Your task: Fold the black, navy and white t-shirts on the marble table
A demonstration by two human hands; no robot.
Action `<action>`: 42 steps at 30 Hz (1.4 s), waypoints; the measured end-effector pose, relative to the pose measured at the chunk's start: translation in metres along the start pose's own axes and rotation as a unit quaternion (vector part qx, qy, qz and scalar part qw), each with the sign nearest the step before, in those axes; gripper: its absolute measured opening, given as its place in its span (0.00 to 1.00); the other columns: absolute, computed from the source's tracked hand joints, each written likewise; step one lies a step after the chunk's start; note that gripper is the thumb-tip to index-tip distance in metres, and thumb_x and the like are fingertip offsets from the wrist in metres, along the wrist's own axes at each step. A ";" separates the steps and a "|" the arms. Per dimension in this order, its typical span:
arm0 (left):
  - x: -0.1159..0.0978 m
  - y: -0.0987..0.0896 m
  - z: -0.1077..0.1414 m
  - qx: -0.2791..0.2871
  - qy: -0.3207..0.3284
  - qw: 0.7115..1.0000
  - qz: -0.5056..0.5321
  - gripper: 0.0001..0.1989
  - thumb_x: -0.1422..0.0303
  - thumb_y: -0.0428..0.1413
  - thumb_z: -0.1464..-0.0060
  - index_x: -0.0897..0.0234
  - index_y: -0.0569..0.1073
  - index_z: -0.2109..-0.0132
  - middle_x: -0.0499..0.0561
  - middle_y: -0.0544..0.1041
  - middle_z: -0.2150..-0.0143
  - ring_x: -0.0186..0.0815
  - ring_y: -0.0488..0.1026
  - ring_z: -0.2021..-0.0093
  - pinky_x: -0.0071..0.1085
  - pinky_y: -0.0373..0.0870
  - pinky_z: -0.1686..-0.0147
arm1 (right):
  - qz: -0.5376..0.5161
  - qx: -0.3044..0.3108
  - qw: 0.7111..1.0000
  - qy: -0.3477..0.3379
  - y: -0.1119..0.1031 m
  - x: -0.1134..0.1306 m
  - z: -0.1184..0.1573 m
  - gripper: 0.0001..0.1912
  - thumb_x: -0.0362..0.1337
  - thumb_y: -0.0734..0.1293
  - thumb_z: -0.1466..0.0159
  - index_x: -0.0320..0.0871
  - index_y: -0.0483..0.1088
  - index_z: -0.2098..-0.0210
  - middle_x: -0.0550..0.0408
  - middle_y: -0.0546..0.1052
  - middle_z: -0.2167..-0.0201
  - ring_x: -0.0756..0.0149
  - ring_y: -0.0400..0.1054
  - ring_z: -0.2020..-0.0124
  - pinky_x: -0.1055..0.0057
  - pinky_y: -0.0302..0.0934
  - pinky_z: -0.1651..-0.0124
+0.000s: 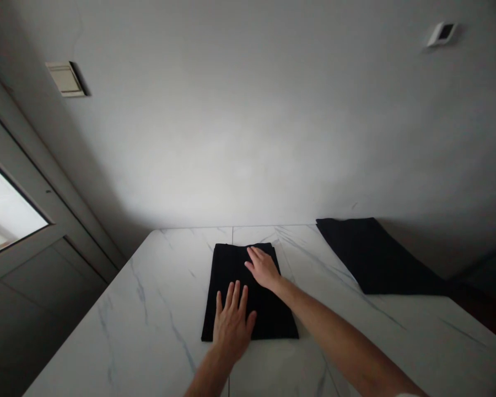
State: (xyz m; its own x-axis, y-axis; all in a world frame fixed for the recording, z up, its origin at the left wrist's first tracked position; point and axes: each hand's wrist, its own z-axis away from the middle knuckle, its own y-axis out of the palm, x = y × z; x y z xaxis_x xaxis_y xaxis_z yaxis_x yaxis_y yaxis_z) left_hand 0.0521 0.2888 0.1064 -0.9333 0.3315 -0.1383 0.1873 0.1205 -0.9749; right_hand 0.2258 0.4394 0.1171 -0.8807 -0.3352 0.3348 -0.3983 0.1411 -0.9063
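A black folded cloth [268,314], perhaps a garment, lies flat on the white marble-patterned table [161,309] in front of me. On its lower left part rests my left hand [232,320], palm down with the fingers spread. Farther up, near the cloth's upper right edge, my right hand [263,267] lies on the fabric with its fingers stretched out. Neither hand grips anything. The parts of the cloth under my palms are hidden.
A second black folded cloth [380,259] lies at the table's right back, beside the grey wall [240,121]. On the left stands a door [28,242] with a bright glass pane. A light switch [67,79] and a small white device [441,35] are on the wall.
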 end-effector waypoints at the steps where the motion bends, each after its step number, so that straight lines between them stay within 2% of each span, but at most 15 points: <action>1: -0.003 0.001 0.000 0.007 0.010 1.000 0.003 0.30 0.55 0.42 0.33 0.57 0.54 0.28 0.55 0.53 0.26 0.49 0.50 0.26 0.61 0.51 0.32 | -0.009 -0.029 0.998 0.056 -0.006 -0.013 -0.005 0.25 0.42 0.57 0.29 0.40 0.64 0.35 0.42 0.69 0.36 0.56 0.61 0.35 0.60 0.53 0.36; 3: -0.007 0.003 -0.002 0.022 0.017 1.000 0.005 0.30 0.54 0.43 0.34 0.56 0.56 0.29 0.55 0.55 0.26 0.50 0.52 0.27 0.62 0.53 0.33 | -0.023 -0.049 0.982 0.181 -0.019 -0.041 -0.016 0.20 0.37 0.57 0.30 0.40 0.72 0.43 0.42 0.77 0.45 0.57 0.69 0.44 0.66 0.59 0.44; 5: -0.012 0.005 -0.006 0.017 0.016 1.000 0.002 0.29 0.55 0.42 0.33 0.56 0.57 0.29 0.56 0.56 0.27 0.50 0.53 0.27 0.62 0.53 0.33 | -0.034 -0.029 0.965 0.259 -0.028 -0.067 -0.027 0.16 0.35 0.60 0.32 0.40 0.78 0.55 0.43 0.81 0.56 0.57 0.74 0.53 0.69 0.62 0.53; 7: -0.019 0.006 -0.012 -0.004 0.024 1.000 0.000 0.29 0.56 0.41 0.33 0.56 0.54 0.28 0.54 0.54 0.26 0.49 0.50 0.27 0.61 0.52 0.32 | -0.047 -0.006 0.959 0.279 -0.030 -0.086 -0.036 0.13 0.36 0.63 0.34 0.41 0.80 0.68 0.46 0.82 0.66 0.58 0.77 0.60 0.72 0.61 0.62; 9: -0.027 0.008 -0.018 -0.014 0.041 0.999 0.002 0.29 0.55 0.40 0.32 0.55 0.52 0.28 0.53 0.52 0.25 0.48 0.49 0.26 0.60 0.51 0.32 | -0.066 0.005 0.955 0.290 -0.028 -0.096 -0.042 0.14 0.37 0.65 0.36 0.43 0.78 0.74 0.50 0.81 0.73 0.61 0.77 0.66 0.74 0.60 0.67; 14: -0.035 0.015 -0.021 0.016 0.059 0.998 0.021 0.31 0.52 0.40 0.33 0.54 0.52 0.28 0.54 0.53 0.25 0.49 0.50 0.27 0.62 0.49 0.31 | -0.124 0.002 0.944 0.306 -0.022 -0.105 -0.049 0.13 0.38 0.64 0.36 0.44 0.79 0.72 0.56 0.79 0.77 0.69 0.74 0.74 0.79 0.58 0.72; 17: -0.033 0.017 -0.018 0.021 0.058 0.998 0.024 0.32 0.52 0.41 0.33 0.54 0.49 0.27 0.52 0.52 0.25 0.49 0.49 0.26 0.62 0.49 0.31 | -0.156 0.007 0.939 0.307 -0.023 -0.107 -0.051 0.13 0.39 0.64 0.36 0.42 0.78 0.71 0.56 0.79 0.78 0.71 0.72 0.77 0.79 0.56 0.75; 20: -0.032 0.016 -0.018 0.019 0.058 0.998 0.018 0.32 0.53 0.41 0.33 0.55 0.48 0.27 0.52 0.52 0.25 0.49 0.50 0.26 0.61 0.49 0.31 | -0.179 0.014 0.936 0.301 -0.027 -0.108 -0.052 0.15 0.42 0.65 0.35 0.41 0.76 0.74 0.55 0.77 0.80 0.71 0.69 0.79 0.79 0.53 0.78; 25: -0.033 0.012 -0.021 0.018 0.053 0.998 0.020 0.31 0.53 0.39 0.33 0.55 0.51 0.27 0.53 0.53 0.26 0.49 0.51 0.27 0.62 0.52 0.32 | -0.228 0.071 0.924 0.300 -0.031 -0.104 -0.056 0.19 0.44 0.67 0.36 0.41 0.71 0.80 0.59 0.69 0.87 0.74 0.59 0.86 0.77 0.48 0.81; 32: -0.028 0.007 -0.027 0.005 0.034 0.999 -0.003 0.29 0.55 0.40 0.32 0.57 0.54 0.28 0.54 0.55 0.26 0.49 0.52 0.27 0.61 0.53 0.32 | -0.275 0.104 0.904 0.309 -0.035 -0.101 -0.059 0.16 0.40 0.68 0.35 0.38 0.70 0.77 0.64 0.60 0.90 0.76 0.48 0.87 0.75 0.38 0.82; 36: -0.025 0.013 -0.026 0.004 0.036 0.999 -0.011 0.29 0.56 0.41 0.33 0.58 0.54 0.28 0.54 0.57 0.27 0.49 0.53 0.27 0.61 0.52 0.32 | -0.292 0.089 0.902 0.304 -0.037 -0.097 -0.058 0.10 0.38 0.67 0.33 0.37 0.72 0.68 0.65 0.61 0.88 0.76 0.50 0.86 0.76 0.38 0.82; 42: -0.026 0.014 -0.026 0.002 0.035 0.999 -0.006 0.29 0.55 0.39 0.32 0.58 0.54 0.28 0.54 0.57 0.27 0.48 0.53 0.27 0.61 0.52 0.32 | -0.263 0.053 0.912 0.310 -0.031 -0.095 -0.057 0.07 0.37 0.68 0.36 0.39 0.74 0.67 0.64 0.65 0.87 0.75 0.58 0.84 0.78 0.47 0.81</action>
State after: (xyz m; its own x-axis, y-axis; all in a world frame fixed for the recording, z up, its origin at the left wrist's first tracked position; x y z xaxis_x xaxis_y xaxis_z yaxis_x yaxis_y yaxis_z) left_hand 0.0865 0.3061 0.1006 -0.9115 0.3951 -0.1142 0.1750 0.1212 -0.9771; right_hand 0.3076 0.5197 0.1277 -0.5639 0.2654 0.7820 -0.8095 0.0099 -0.5871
